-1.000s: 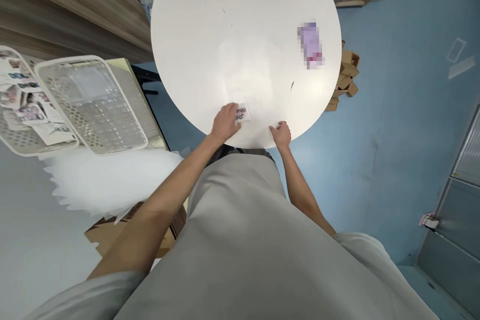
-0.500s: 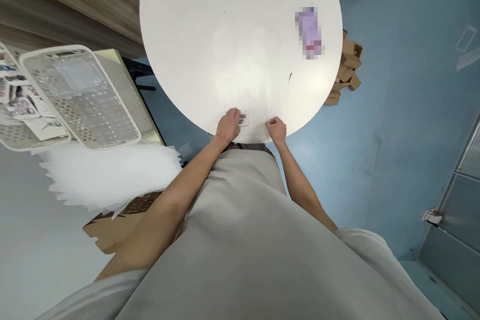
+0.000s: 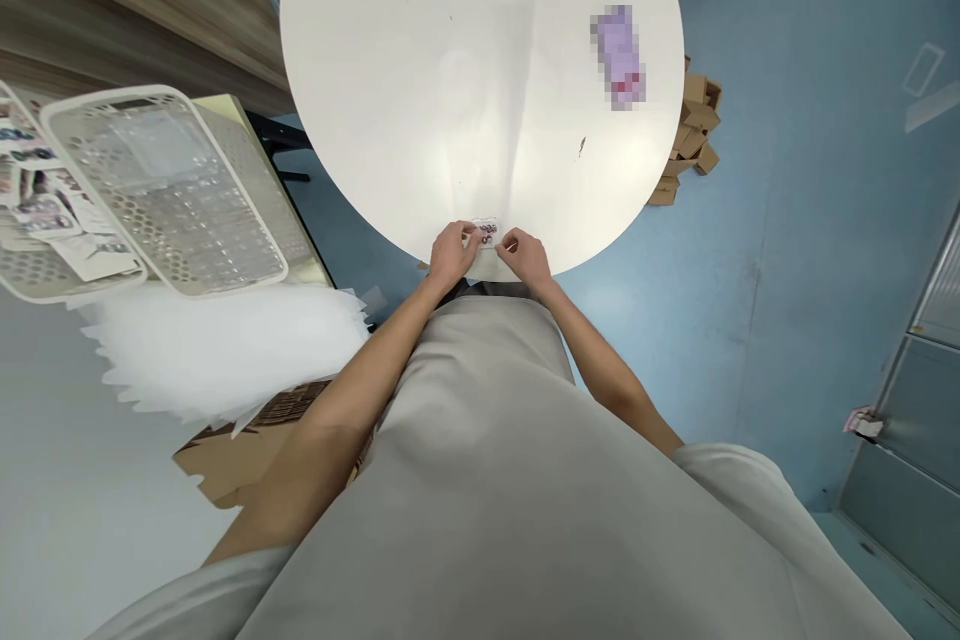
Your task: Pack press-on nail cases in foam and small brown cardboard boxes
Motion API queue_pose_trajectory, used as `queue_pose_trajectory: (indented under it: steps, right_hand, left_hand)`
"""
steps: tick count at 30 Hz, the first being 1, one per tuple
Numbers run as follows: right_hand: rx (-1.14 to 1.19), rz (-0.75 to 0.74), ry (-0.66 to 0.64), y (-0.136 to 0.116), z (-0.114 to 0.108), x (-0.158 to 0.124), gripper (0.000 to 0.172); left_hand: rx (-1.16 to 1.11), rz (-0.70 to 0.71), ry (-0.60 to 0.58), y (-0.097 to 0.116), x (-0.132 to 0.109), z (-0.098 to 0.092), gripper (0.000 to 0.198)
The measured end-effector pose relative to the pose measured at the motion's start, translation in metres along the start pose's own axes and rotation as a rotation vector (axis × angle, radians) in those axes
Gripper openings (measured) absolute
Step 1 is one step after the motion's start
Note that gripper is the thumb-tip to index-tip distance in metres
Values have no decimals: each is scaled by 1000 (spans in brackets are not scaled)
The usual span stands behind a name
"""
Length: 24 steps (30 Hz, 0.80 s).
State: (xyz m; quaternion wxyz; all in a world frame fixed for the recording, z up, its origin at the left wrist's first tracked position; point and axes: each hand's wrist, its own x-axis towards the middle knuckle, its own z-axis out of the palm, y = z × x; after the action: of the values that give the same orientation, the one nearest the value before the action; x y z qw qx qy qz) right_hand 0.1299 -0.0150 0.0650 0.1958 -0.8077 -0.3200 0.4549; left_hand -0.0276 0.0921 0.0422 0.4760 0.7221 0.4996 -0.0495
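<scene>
A small printed card (image 3: 487, 231) lies at the near edge of the round white table (image 3: 450, 70). My left hand (image 3: 452, 255) pinches its left side with the fingers curled. On the card's right side, the bent fingers of my right hand (image 3: 527, 257) close on it. Both hands meet over the card, just above my grey apron.
A blurred purple object (image 3: 619, 55) lies on the table's far right. To the left stand a white perforated basket (image 3: 165, 195), a tray of printed cards (image 3: 45, 220) and a heap of clear bags (image 3: 225, 350). Cardboard boxes (image 3: 690, 135) sit on the blue floor.
My right hand moved left from the table edge and closed on the card's right side. My left hand stayed on the card.
</scene>
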Motion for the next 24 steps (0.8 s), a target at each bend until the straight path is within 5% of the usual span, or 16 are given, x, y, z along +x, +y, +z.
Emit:
queue_pose_trajectory:
  steps: [4,9,13,17,24]
  right_hand:
    - [-84,-65,-97,-15,28,8,9]
    - [-144,-95,-173,-18,50,18,12]
    - [-97,-76,-106,-7,45,17,13]
    - [-64,112,79,7,31,14,27]
    - [40,244,76,8,36,32,31]
  left_hand:
    - [-198,-155,-20,-2,3,-3,45]
    - [-138,-222,9,-11,14,-2,22]
    - [-90,-222,24,-15,21,-2,21]
    - [-31,-232,31,-17,27,-3,21]
    - [35,-259,9,-17,31,-2,14]
